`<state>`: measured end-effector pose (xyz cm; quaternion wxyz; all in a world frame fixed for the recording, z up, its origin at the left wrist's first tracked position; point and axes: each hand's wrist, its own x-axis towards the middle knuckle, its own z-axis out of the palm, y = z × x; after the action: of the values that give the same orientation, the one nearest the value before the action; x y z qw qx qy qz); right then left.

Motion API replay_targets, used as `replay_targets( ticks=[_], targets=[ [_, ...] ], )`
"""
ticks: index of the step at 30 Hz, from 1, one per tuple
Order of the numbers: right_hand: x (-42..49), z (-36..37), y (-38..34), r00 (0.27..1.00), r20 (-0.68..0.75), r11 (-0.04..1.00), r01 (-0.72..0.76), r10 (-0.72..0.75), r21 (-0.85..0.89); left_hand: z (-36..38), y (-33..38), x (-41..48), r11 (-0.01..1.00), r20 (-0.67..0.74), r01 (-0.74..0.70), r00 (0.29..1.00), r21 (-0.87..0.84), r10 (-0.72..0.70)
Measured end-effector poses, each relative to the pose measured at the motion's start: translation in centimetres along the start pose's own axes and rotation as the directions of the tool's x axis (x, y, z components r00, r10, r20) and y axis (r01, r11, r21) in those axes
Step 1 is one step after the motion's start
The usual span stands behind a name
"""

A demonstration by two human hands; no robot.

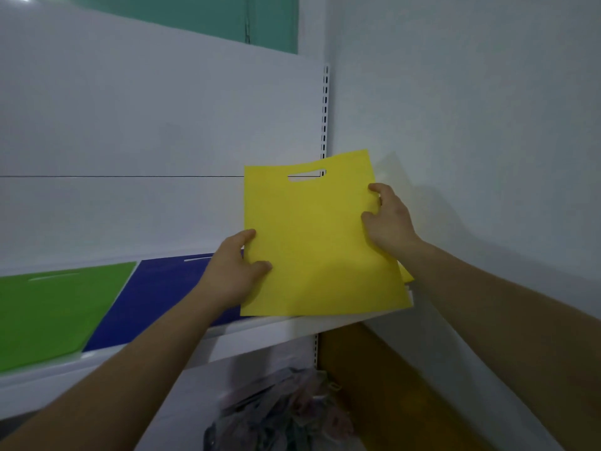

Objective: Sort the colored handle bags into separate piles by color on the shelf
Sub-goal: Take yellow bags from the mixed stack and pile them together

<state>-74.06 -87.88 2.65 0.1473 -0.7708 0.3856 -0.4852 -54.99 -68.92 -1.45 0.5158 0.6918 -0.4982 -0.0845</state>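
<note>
Both forearms reach up and forward, bare, converging on a yellow bag (pixel 312 242) held nearly upright over the right end of the white shelf (pixel 292 330). The left hand (pixel 227 275) grips the bag's lower left edge, the thumb laid on the front face while the other fingers wrap toward the back. The right hand (pixel 388 219) sits higher, on the right edge, its fingers curled and pinching the fabric. The bag's handle slot (pixel 305 175) is at the top, and its lower edge hangs just at the shelf's front lip. A sliver of a second yellow bag (pixel 406 275) shows behind it, by the right wrist. On the shelf to the left lies a blue bag (pixel 153 294), partly hidden by the left hand, and further left a green bag (pixel 48 310), both flat. A slotted upright (pixel 325 109) runs up the wall corner behind. Below the shelf sits a crumpled heap (pixel 286 408), too blurred to identify
</note>
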Motion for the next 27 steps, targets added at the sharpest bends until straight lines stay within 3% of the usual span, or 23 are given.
replay_targets(
  ticks=[9,15,22,27],
  targets=[
    [4.0,3.7,3.7,0.975,0.214,0.967,0.112,-0.063,-0.227,2.2,-0.2,2.1,0.955,0.217,0.059,0.968,0.290,-0.125],
    [4.6,5.6,5.9,0.930,0.368,0.922,0.154,-0.014,-0.355,3.8,-0.5,3.0,0.884,0.273,0.052,0.941,0.465,-0.199],
    [4.1,6.4,6.8,0.817,0.566,0.814,0.251,0.112,-0.524,4.7,-1.0,3.1,0.807,0.276,0.066,0.921,0.587,-0.275],
    [3.1,6.4,6.7,0.689,0.699,0.843,0.249,0.192,-0.477,5.0,-0.8,2.4,0.788,0.249,0.068,0.929,0.612,-0.274]
  ],
)
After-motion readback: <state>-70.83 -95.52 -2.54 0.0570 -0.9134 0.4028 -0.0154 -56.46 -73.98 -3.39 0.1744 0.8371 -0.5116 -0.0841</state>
